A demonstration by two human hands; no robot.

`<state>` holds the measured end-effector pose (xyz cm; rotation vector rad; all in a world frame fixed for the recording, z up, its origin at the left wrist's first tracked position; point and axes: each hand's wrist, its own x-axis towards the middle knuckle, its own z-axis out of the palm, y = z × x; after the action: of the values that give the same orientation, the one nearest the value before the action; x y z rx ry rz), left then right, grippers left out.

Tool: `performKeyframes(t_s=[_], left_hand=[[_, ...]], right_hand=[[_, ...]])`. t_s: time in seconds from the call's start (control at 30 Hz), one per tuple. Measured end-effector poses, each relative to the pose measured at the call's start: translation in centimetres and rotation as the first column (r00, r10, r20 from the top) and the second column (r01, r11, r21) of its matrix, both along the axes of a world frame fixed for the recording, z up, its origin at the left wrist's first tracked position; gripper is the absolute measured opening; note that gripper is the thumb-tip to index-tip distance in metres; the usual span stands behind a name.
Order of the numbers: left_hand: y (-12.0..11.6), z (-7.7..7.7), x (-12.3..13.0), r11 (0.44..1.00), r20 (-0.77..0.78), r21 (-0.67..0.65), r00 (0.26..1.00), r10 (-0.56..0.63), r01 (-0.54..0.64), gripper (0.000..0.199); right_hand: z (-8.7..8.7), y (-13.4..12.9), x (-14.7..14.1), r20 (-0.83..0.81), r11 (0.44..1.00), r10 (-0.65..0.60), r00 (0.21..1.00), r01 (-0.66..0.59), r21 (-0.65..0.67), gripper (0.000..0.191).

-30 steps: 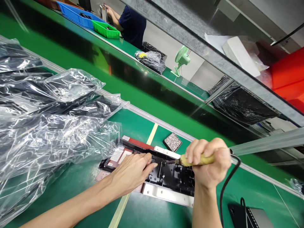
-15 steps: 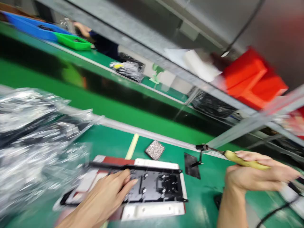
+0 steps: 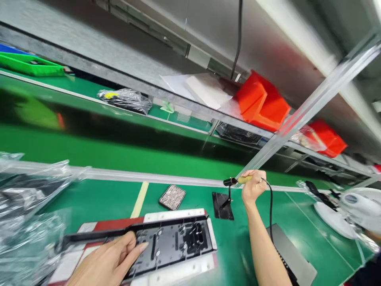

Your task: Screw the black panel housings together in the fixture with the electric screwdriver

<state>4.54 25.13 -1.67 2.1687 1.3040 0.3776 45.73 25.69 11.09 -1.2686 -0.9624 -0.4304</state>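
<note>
My right hand [image 3: 254, 184] is closed round the yellow handle of a soldering iron [image 3: 244, 180]. The iron's front end is at the black tube of a small stand [image 3: 224, 206], its tip hidden there. From the handle a black cord hangs down past my forearm. My left hand [image 3: 111, 254] lies on a long black plastic housing [image 3: 166, 242], its fingers curled at the far rim and the thumb inside. Under the housing is a fixture with white strips [image 3: 178, 215] and a red base [image 3: 119, 225]. Metal posts and slots show in the housing's floor.
A metal-wool cleaning pad [image 3: 172, 197] sits behind the fixture. Plastic-wrapped parts [image 3: 26, 202] fill the left. To the right are a grey flat panel [image 3: 293, 254] and white round items [image 3: 333, 218]. A slanting metal post [image 3: 268, 149] and a shelf with red bins [image 3: 262, 103] stand ahead.
My right hand has brought the soldering iron to the stand's tube, its grip now tighter. The view has swung right, and the co-worker's hand at the far left is out of sight.
</note>
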Motion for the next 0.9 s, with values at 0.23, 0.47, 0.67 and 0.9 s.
performKeyframes(t_s=[0.23,0.47,0.67,0.9], left_hand=[[-0.1,2.9,-0.2,0.997,-0.084,-0.083,0.996,-0.014,0.007,0.041],[-0.2,3.1,-0.2,0.996,-0.082,-0.090,0.996,-0.017,0.009,0.041],[-0.3,3.4,-0.1,0.997,-0.041,-0.072,0.999,-0.013,0.010,0.041],[-0.4,3.8,-0.1,0.998,0.026,-0.065,1.000,0.002,0.000,0.043]], right_hand=[[-2.2,-2.0,1.2,0.000,0.916,-0.123,0.992,0.113,-0.385,0.048],[-3.9,-8.1,-1.1,0.031,0.656,0.002,1.000,0.022,-0.755,0.049],[-4.2,-10.2,-6.5,0.422,0.550,0.607,0.673,0.028,-0.835,0.034],[-3.8,-7.8,-9.7,0.484,0.464,0.873,0.066,0.195,-0.864,0.019]])
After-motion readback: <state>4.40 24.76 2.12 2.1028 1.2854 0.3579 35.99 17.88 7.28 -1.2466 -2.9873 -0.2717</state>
